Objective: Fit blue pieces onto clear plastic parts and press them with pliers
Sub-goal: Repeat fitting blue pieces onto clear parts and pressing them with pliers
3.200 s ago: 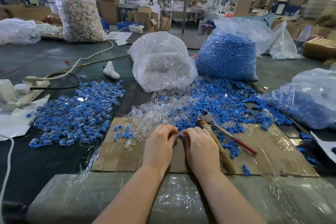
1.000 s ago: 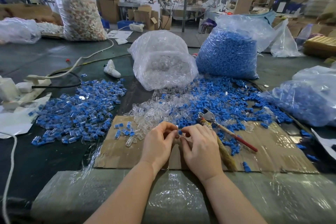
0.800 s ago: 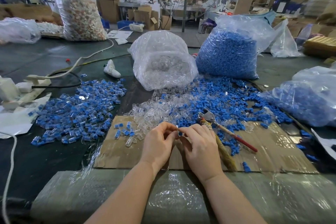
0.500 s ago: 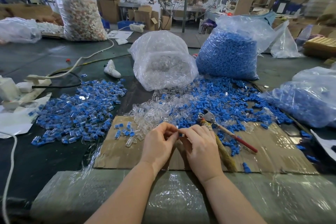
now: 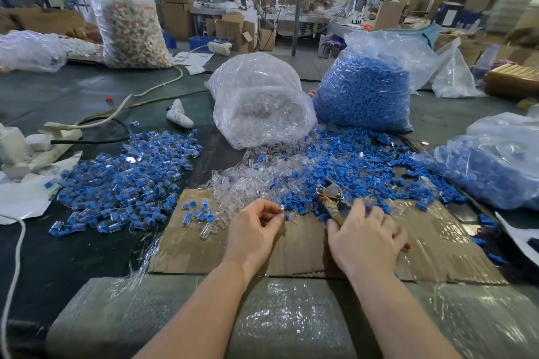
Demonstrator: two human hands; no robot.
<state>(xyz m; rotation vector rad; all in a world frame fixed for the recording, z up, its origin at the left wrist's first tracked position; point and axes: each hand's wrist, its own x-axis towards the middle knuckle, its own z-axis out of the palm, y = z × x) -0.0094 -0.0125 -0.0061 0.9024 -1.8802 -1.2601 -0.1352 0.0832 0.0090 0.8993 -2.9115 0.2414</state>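
My left hand (image 5: 253, 232) pinches a small clear part with a blue piece (image 5: 285, 216) at its fingertips, just above the cardboard sheet (image 5: 303, 245). To its right, my right hand (image 5: 366, 237) lies over the handles of the pliers (image 5: 329, 193), thumb against the wrapped handle and fingers curled over them. The pliers' metal head points away from me and a red handle tip shows past my fingers. Loose clear parts (image 5: 242, 183) and loose blue pieces (image 5: 355, 163) are heaped just beyond both hands.
A pile of assembled blue-and-clear parts (image 5: 125, 181) spreads at the left. Behind stand a bag of clear parts (image 5: 262, 108) and a bag of blue pieces (image 5: 364, 93); another blue-filled bag (image 5: 495, 166) lies right. A power strip (image 5: 17, 148) with cables sits far left.
My hands were together, both working on one part. Now my right hand has let go and moved right onto the pliers' handles, while my left hand keeps the part.
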